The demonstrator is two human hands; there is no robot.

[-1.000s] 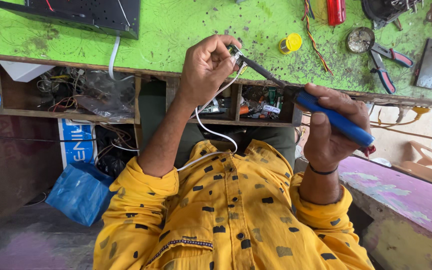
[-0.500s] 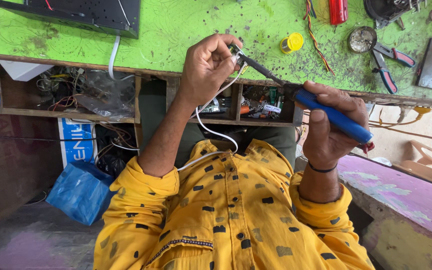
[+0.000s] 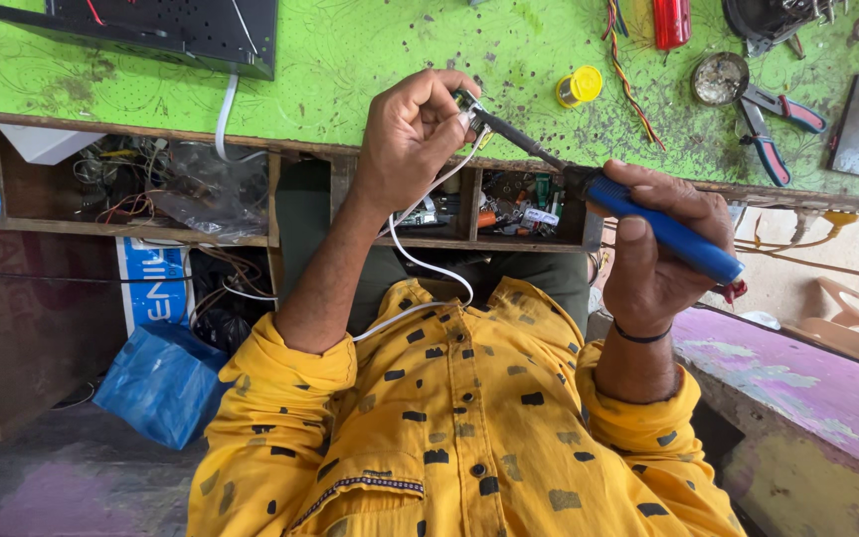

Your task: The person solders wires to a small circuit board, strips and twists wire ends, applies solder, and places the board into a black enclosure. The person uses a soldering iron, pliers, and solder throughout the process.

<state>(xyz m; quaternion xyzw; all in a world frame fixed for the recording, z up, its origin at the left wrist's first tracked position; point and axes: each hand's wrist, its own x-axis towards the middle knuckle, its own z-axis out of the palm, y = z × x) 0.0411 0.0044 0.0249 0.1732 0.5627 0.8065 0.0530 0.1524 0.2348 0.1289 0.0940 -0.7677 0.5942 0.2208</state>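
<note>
My left hand (image 3: 410,139) is raised over the front edge of the green workbench (image 3: 370,50) and pinches a small connector (image 3: 466,102) on the end of a white cable (image 3: 429,264). The cable loops down across my yellow shirt. My right hand (image 3: 663,249) grips the blue handle of a soldering iron (image 3: 663,224). The iron's dark shaft slants up to the left, and its tip touches the connector between my left fingers.
A black device (image 3: 161,30) lies at the bench's back left. A yellow solder spool (image 3: 579,87), twisted coloured wires (image 3: 628,70), a round tin (image 3: 720,80) and red-handled pliers (image 3: 773,129) lie on the right. Cluttered shelves (image 3: 141,189) sit under the bench, with a blue bag (image 3: 161,383) below.
Both hands stay almost still. The iron's tip remains at the connector, with only a slight shift of my right hand.
</note>
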